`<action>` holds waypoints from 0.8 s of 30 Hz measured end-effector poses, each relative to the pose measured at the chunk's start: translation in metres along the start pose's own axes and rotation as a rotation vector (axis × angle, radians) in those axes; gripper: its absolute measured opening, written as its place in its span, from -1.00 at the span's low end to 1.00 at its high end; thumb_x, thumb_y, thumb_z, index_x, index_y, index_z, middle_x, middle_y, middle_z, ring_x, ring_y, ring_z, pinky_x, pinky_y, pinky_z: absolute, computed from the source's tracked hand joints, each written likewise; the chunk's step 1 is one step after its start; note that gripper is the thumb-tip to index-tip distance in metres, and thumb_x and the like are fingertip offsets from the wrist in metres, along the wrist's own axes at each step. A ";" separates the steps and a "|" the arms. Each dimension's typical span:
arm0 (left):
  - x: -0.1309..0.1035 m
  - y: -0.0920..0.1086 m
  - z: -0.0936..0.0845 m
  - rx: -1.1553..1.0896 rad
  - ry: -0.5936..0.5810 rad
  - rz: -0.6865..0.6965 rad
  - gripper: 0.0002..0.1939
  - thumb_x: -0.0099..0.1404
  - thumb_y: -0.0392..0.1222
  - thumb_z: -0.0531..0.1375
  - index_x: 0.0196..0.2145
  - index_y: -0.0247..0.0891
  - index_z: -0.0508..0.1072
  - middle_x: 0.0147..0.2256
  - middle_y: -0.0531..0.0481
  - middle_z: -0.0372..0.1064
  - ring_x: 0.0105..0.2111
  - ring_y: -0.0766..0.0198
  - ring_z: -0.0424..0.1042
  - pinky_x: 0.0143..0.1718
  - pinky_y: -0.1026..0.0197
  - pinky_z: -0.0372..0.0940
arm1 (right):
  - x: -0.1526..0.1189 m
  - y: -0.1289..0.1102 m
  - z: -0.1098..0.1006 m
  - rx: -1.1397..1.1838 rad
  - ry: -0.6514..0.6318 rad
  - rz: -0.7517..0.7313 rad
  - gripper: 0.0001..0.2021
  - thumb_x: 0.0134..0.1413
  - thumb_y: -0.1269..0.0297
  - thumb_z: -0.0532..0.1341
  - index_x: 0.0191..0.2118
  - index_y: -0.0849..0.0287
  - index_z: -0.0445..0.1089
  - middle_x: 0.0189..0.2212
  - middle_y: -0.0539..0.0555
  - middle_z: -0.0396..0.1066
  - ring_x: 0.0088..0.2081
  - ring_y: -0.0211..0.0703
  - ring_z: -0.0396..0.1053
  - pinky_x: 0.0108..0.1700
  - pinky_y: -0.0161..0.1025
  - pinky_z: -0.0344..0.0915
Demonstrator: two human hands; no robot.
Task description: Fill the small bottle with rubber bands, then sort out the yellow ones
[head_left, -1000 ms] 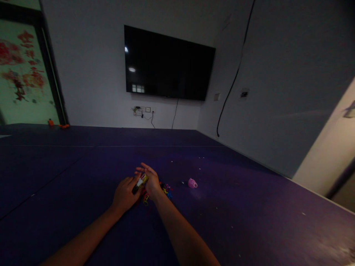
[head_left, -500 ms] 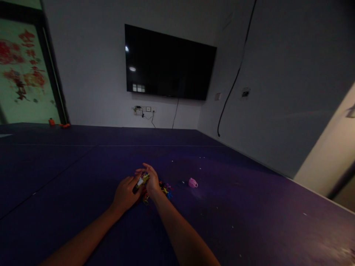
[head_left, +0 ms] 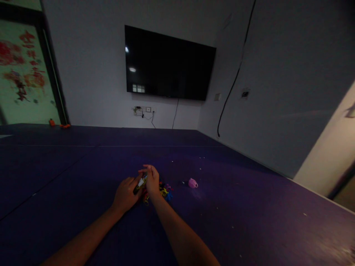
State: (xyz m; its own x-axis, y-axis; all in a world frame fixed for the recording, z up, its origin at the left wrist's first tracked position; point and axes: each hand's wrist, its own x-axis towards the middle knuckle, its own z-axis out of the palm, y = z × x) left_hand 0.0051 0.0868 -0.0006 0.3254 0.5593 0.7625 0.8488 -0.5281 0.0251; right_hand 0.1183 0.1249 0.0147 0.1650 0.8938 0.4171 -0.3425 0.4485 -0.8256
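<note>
My left hand [head_left: 127,193] is closed around a small clear container [head_left: 141,183] with a white patch and a dark end, held tilted above the floor. Yellow bits show at its upper end. My right hand [head_left: 152,180] is cupped against that end with curled fingers; what lies inside them is hidden. Under and beside my right wrist is a pile of colourful hair ties [head_left: 165,192], small loops in yellow, red, blue and purple, partly covered by my hands. A small pink rounded piece with a loop [head_left: 192,183] lies apart on the right.
Purple matting [head_left: 83,177] covers the floor, with seams and white specks. A television [head_left: 169,64] hangs on the far wall above sockets [head_left: 144,109] and cables. A black cable [head_left: 234,81] runs down the right wall. Orange objects [head_left: 65,126] lie by the door at left.
My right hand's fingers have curled in closer to the container's end, covering more of the yellow bits. My left hand, the pile and the pink piece stay almost where they were.
</note>
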 end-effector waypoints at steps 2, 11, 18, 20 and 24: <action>0.000 0.001 0.000 0.007 -0.001 0.017 -0.65 0.29 -0.15 0.04 -0.04 -0.30 0.42 -0.40 -0.12 0.41 -0.37 0.08 0.39 -0.33 0.08 0.32 | -0.002 -0.001 -0.001 -0.063 -0.028 -0.033 -0.61 0.15 -0.07 0.06 -0.33 0.15 0.45 -0.52 0.04 0.48 -0.48 -0.18 0.36 -0.38 -0.28 0.24; 0.000 0.002 0.000 -0.022 0.023 0.015 -0.62 0.26 -0.16 0.04 0.00 -0.30 0.41 -0.39 -0.13 0.41 -0.38 0.09 0.38 -0.31 0.07 0.32 | -0.010 -0.004 -0.006 -0.261 -0.060 -0.115 -0.68 0.17 0.03 0.09 -0.33 0.09 0.51 -0.45 0.05 0.47 -0.36 -0.10 0.38 -0.21 -0.20 0.25; 0.001 0.001 -0.002 -0.057 0.031 0.006 -0.62 0.23 -0.20 0.06 -0.01 -0.33 0.41 -0.36 -0.15 0.43 -0.36 0.06 0.41 -0.30 0.05 0.34 | -0.017 -0.005 -0.005 -0.309 -0.062 -0.217 -0.78 0.17 0.15 0.13 -0.27 0.05 0.52 -0.29 0.10 0.47 -0.19 -0.07 0.38 0.00 -0.15 0.20; 0.001 0.001 -0.001 -0.051 0.024 -0.021 -0.61 0.23 -0.21 0.06 -0.01 -0.33 0.40 -0.35 -0.15 0.43 -0.35 0.07 0.41 -0.28 0.05 0.34 | -0.018 -0.004 -0.005 -0.351 -0.046 -0.248 -0.76 0.19 0.17 0.10 -0.22 0.06 0.51 -0.25 0.11 0.48 -0.15 -0.08 0.38 0.02 -0.14 0.21; 0.000 0.000 0.001 -0.037 0.018 -0.054 -0.60 0.23 -0.20 0.06 0.01 -0.32 0.40 -0.33 -0.15 0.44 -0.32 0.06 0.41 -0.25 0.04 0.34 | -0.019 -0.003 -0.005 -0.472 -0.003 -0.302 -0.70 0.23 0.20 0.03 -0.11 0.15 0.46 -0.16 0.16 0.48 -0.09 -0.07 0.39 0.05 -0.11 0.24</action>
State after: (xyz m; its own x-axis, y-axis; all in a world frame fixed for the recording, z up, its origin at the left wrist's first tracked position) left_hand 0.0053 0.0872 -0.0010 0.2712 0.5761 0.7710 0.8490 -0.5206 0.0903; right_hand 0.1206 0.1069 0.0078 0.1891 0.7255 0.6617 0.1704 0.6394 -0.7498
